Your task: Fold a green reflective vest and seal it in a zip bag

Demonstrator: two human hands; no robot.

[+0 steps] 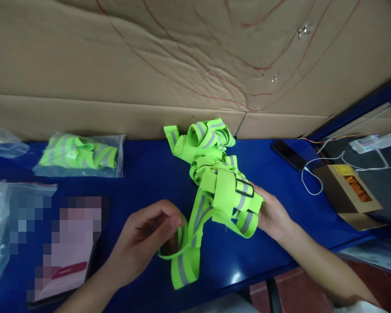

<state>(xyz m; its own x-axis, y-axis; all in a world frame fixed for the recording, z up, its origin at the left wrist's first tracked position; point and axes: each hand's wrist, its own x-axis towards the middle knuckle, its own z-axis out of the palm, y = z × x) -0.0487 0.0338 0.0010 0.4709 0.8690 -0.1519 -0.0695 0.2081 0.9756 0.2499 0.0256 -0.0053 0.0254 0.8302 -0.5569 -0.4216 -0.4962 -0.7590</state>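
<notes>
A bundle of neon-green reflective strap [224, 193] with a grey stripe is held up over the blue table. My right hand [271, 213] grips it from the right side, its fingers mostly hidden behind the folds. A black rectangular buckle [245, 188] shows on the bundle near that hand. My left hand [153, 234] is closed with thumb and fingers together on a loop of the same strap, which curves below the fingers. One loose fold hangs down between the hands. Behind the bundle lies a pile of more green reflective straps [210, 134], partly overlapped by it.
A clear bag of green straps [81, 154] lies at the back left, near empty plastic bags [31, 188]. A partly blurred tablet-like device [73, 243] is at front left. To the right are a phone [289, 154] on a white cable and an open cardboard box [348, 191]. Cardboard [150, 78] walls the back.
</notes>
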